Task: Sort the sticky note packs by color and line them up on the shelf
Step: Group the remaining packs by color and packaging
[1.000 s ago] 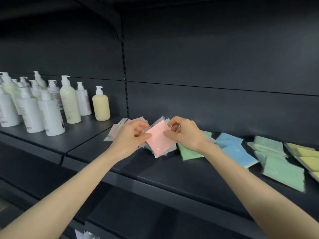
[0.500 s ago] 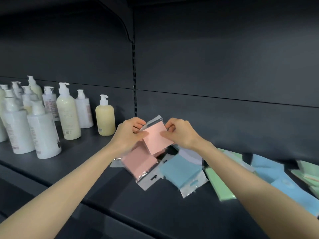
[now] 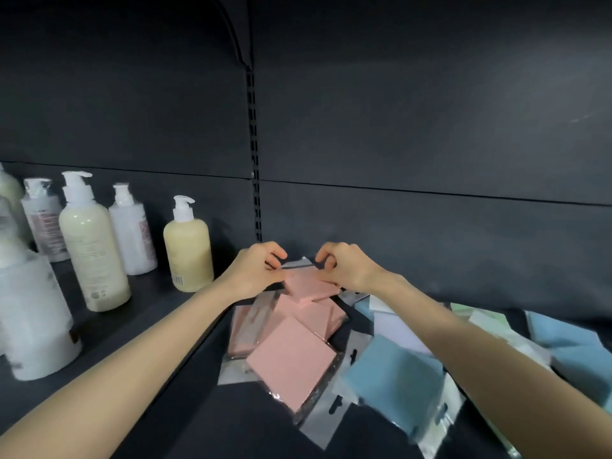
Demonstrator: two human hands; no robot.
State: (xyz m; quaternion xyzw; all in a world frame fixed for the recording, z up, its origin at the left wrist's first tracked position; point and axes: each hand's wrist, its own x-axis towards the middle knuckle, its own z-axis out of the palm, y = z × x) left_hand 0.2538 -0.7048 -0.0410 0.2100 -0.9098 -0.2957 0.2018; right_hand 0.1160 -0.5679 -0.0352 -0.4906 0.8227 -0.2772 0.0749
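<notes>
**Pink pack comes down at the back of the shelf**

Half a second ago the pink sticky note pack (image 3: 311, 286) was held up, tilted; now it lies lower and flatter, close to the back panel (image 3: 414, 246), over the rear of the pink pile (image 3: 291, 354). The left hand (image 3: 251, 273) and right hand (image 3: 347, 270) both pinch its top corners, fingers curled. Blue packs (image 3: 394, 376) crowd the pile's right side, with green packs (image 3: 486, 318) beyond under the right forearm. A cream pump bottle (image 3: 188, 250) stands just beside the left wrist, more bottles (image 3: 96, 246) further left. Bare shelf (image 3: 215, 429) lies open in front of the pile.
</notes>
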